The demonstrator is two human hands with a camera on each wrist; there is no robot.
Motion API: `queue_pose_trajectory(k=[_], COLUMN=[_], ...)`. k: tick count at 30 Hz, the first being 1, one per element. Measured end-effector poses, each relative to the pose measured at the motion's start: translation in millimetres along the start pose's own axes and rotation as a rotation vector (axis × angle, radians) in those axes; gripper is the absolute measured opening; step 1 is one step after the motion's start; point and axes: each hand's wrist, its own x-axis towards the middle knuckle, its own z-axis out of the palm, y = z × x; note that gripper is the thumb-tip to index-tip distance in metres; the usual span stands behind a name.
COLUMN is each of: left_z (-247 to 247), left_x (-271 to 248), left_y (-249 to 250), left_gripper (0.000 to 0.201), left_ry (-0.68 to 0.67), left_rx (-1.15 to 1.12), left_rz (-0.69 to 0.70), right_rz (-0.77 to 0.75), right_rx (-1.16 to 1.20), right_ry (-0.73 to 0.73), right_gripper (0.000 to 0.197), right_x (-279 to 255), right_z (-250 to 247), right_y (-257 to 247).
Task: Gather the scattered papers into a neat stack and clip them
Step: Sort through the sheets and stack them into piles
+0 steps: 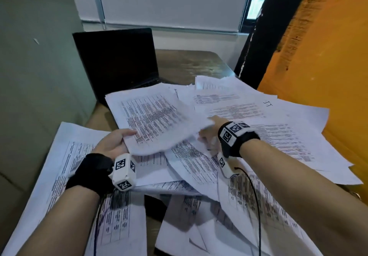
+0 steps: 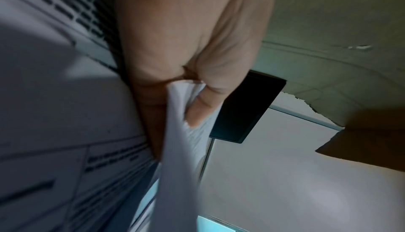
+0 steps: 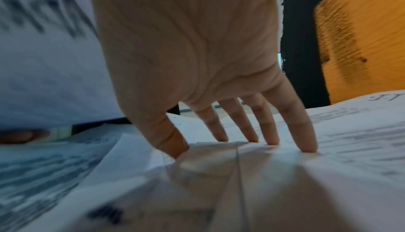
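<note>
Printed white papers [image 1: 278, 142] lie scattered and overlapping across the table. My left hand [image 1: 113, 143] grips the near edge of a small sheaf of printed sheets [image 1: 155, 120], thumb on top, and holds it raised above the pile. In the left wrist view the thumb [image 2: 203, 107] pinches that sheaf [image 2: 186, 149] against the fingers. My right hand [image 1: 211, 134] is spread flat, with straight fingertips [image 3: 309, 147] pressing on a sheet [image 3: 350, 140] in the pile's middle. No clip is in view.
An open dark laptop [image 1: 117, 60] stands at the back left, partly under papers. An orange cardboard panel [image 1: 318, 76] rises on the right, and a green-grey board [image 1: 39, 76] on the left. Bare wooden table [image 1: 189, 64] shows behind the pile. A black cable [image 1: 256, 206] crosses the near sheets.
</note>
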Motion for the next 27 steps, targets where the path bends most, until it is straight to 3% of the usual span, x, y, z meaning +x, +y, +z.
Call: queue_pose_trajectory(k=[4,7,10,12,15,19,22,25,27], left_z=[-2,-5,-8,-7,-4,-4,-5,-4,-4], left_x=[3,2,6,10,10,13,13,16,19], left_y=[1,-2,-4,-4,-5,-9,-5,-7,-11], left_gripper=[0.026,0.031,0.038,0.036,0.032,0.035,0.054,0.039,0.037], left_ry=[-0.008,-0.037,-0.065,-0.08,-0.058,-0.063,-0.075,-0.084,-0.054], left_rx=[-0.035,-0.076,-0.111,-0.12,-0.083,-0.094,-0.116,-0.057,0.001], left_rz=[0.031,0.01,-0.008,0.013,0.038,0.07,0.076,0.096,0.13], right_rz=[0.064,0.111,-0.101,-0.341,-0.633,-0.74,-0.718,-0.615,-0.45], right_rx=[0.144,0.422,0.656,0.664,0.589,0.381,0.292,0.275,0.418], right_ry=[0.232,0.497,0.861,0.913,0.709,0.326,0.122,-0.127,-0.042], right_gripper=[0.042,0.021,0.021,0.025,0.026,0.021,0.02,0.034,0.049], right_x=[7,11,-1,-16,-35,-48,-52,-62,-62], right_z=[-5,-16,-31,-37,-29,-4,6,-5,-15], right_y=[1,12,11,-5,-29,-42,-39,-27,-10])
